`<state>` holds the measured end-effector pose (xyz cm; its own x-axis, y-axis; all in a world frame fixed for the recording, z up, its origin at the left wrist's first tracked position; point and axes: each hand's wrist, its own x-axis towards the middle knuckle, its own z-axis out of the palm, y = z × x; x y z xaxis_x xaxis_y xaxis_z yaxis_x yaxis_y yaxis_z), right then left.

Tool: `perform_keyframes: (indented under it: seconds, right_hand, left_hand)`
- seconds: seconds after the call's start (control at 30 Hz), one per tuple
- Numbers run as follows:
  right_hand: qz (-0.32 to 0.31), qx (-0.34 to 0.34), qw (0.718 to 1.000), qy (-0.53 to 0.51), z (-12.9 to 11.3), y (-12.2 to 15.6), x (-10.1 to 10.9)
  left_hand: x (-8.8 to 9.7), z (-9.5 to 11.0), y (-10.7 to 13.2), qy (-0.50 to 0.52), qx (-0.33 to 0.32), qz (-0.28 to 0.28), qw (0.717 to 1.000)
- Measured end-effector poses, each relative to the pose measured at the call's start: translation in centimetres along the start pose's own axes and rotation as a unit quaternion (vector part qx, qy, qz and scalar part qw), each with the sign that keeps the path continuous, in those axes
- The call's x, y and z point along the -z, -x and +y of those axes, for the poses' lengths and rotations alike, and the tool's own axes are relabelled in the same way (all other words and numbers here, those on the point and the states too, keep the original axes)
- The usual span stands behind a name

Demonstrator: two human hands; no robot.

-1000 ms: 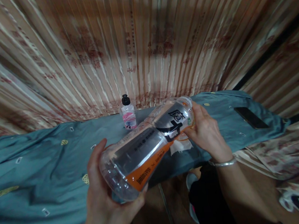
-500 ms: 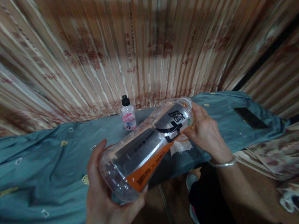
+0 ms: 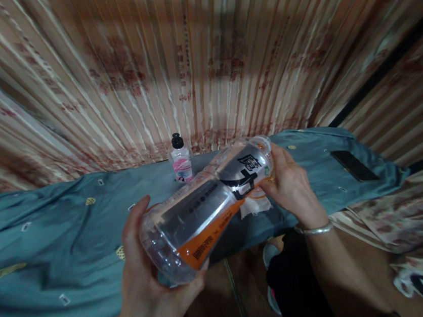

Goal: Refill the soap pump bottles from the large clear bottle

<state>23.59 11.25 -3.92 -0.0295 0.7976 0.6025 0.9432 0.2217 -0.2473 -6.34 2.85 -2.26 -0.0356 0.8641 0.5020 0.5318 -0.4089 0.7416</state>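
A large clear plastic bottle (image 3: 205,210) with a black, silver and orange label lies tilted across the middle of the view. My left hand (image 3: 145,283) cups its base from below, fingers wrapped round it. At the bottle's neck end my right hand (image 3: 295,187) grips the top; a silver bangle circles that wrist. The cap is hidden by my fingers. Both hands hold the bottle above the near edge of a surface covered with a teal patterned cloth (image 3: 53,247).
A small clear bottle (image 3: 181,159) with a black cap and pink label stands at the back of the cloth. A dark phone (image 3: 354,165) lies at the right end. Striped pink-and-cream curtain (image 3: 200,63) hangs behind. A white scrap (image 3: 257,206) lies under the big bottle.
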Motion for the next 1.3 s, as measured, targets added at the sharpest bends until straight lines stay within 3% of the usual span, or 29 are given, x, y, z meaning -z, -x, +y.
perform_keyframes:
  seconds: [0.3,0.47,1.3]
  right_hand:
    - [-0.008,-0.010,1.000,-0.003,0.14,0.00,-0.15]
    - [-0.002,-0.005,1.000,0.000,0.15,0.04,-0.17]
    - [-0.007,-0.008,1.000,-0.003,0.07,-0.04,-0.07]
  left_hand:
    - [0.09,0.03,-0.06,-0.005,0.004,0.001,1.000]
    - [-0.04,0.36,0.05,0.010,0.047,0.019,0.999]
    - [0.08,0.25,0.14,-0.001,0.025,-0.002,1.000]
